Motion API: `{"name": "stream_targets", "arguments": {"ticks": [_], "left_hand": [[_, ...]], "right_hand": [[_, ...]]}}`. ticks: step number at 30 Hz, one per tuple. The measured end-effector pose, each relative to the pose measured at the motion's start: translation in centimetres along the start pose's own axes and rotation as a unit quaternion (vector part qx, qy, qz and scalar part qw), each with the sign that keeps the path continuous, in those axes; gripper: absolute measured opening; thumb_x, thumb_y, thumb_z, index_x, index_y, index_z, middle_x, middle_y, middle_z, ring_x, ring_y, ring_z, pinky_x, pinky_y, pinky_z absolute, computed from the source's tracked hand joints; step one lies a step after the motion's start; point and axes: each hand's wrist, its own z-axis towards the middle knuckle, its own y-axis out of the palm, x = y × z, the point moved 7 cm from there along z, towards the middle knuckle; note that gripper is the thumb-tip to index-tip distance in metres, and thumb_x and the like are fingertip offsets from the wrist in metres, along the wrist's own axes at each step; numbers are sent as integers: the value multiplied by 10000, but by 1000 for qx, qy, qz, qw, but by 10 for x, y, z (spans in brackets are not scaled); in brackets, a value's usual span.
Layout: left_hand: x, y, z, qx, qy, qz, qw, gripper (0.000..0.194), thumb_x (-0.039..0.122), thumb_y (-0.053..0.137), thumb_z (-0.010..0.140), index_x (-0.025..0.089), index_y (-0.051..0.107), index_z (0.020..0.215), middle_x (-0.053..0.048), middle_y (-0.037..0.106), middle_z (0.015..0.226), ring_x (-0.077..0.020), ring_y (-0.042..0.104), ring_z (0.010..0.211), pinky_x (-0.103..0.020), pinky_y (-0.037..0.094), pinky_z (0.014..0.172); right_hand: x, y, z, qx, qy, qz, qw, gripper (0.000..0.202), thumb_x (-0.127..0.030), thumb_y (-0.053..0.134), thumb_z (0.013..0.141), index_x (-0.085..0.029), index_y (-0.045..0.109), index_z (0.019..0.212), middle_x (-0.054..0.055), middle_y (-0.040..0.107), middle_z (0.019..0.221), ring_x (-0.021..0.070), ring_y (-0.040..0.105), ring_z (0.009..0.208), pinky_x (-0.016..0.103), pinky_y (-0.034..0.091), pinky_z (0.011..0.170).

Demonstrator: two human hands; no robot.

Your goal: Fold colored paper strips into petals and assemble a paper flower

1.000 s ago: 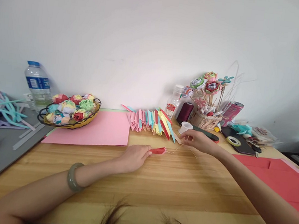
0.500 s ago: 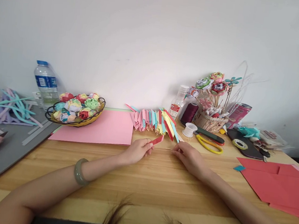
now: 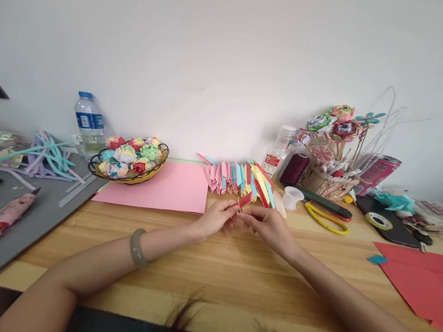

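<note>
My left hand [image 3: 219, 218] pinches a folded strip of red paper [image 3: 246, 198] whose end points up and to the right. Just to its right, the closed fingers of my right hand [image 3: 268, 226] meet the left fingertips and grip a thin pale thread [image 3: 239, 205], which curves against the red paper. Exactly how the thread runs around or through the paper is too small to tell. Behind both hands lies a row of folded paper pieces [image 3: 228, 177] in pink, blue, yellow and red, packed close together. A white spool [image 3: 293, 198] stands right of that row.
Yellow-handled scissors [image 3: 329, 223] lie beyond my right hand, near a purple thread cone [image 3: 295, 169] and a glass bottle [image 3: 277, 153]. Pink paper sheets [image 3: 178, 193] and a basket of paper flowers [image 3: 156, 174] are at left. Red sheets [image 3: 425, 274] lie at right.
My hands have come together; the right moved left until its fingers met the left ones at the red paper. The thread now lies against the paper. The view has turned slightly left.
</note>
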Motion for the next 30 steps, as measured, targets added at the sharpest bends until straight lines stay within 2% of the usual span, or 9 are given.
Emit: {"name": "stream_targets", "arguments": {"ticks": [3,5,9,13,16,19,24,28,30], "left_hand": [[2,2,2,-7,39,16,999,193,323,434,810,159,450,708,45,390,573,-55,339,475,-149,253,414],[4,4,3,-19,76,33,996,184,300,422,818,157,457,707,49,372,565,-56,314,479,-163,247,439],[4,5,6,-35,133,74,988,194,289,409,826,155,482,707,23,426,616,-81,374,556,-190,297,506],[7,3,4,-37,140,109,983,296,319,343,857,157,487,656,8,443,620,-104,409,601,-209,319,539],[12,2,0,-35,138,140,980,399,393,276,879,157,489,638,0,461,618,-113,416,602,-223,324,551],[17,3,-2,-27,156,168,973,366,419,328,864,161,496,667,4,486,637,-117,432,619,-228,333,583],[18,0,-1,3,177,175,968,371,395,327,874,171,370,581,32,399,559,-99,384,552,-231,304,559],[14,-3,3,13,154,112,982,243,383,386,859,176,414,734,48,400,561,-92,376,529,-219,294,529],[13,-2,4,-1,141,72,987,206,380,409,851,180,406,801,60,399,545,-84,358,498,-208,275,502]], "right_hand": [[11,6,5,-4,60,68,996,337,-444,573,723,-155,565,550,-28,479,503,79,355,465,236,246,457],[18,7,6,-5,86,90,992,363,-474,584,699,-151,558,535,-35,453,477,71,315,440,241,207,442],[26,7,5,-8,108,119,987,391,-507,574,685,-146,556,536,-26,464,472,65,295,429,243,186,435],[26,8,3,-10,120,151,981,365,-492,568,683,-131,614,657,-17,501,508,66,315,437,238,191,433],[26,10,3,-16,125,159,979,366,-496,576,672,-132,611,651,-22,491,491,61,300,419,241,175,425],[27,12,4,-26,125,156,979,368,-505,592,661,-140,593,617,-31,474,461,59,282,400,247,157,418],[23,8,0,-35,91,133,986,355,-500,593,693,-145,596,670,-22,513,531,67,317,437,240,198,430],[17,3,-3,-71,46,109,990,344,-494,552,745,-151,578,757,4,579,645,84,402,505,232,290,470],[17,1,-4,-99,28,82,991,342,-489,531,765,-150,578,761,13,591,662,98,441,543,239,337,512]]}}
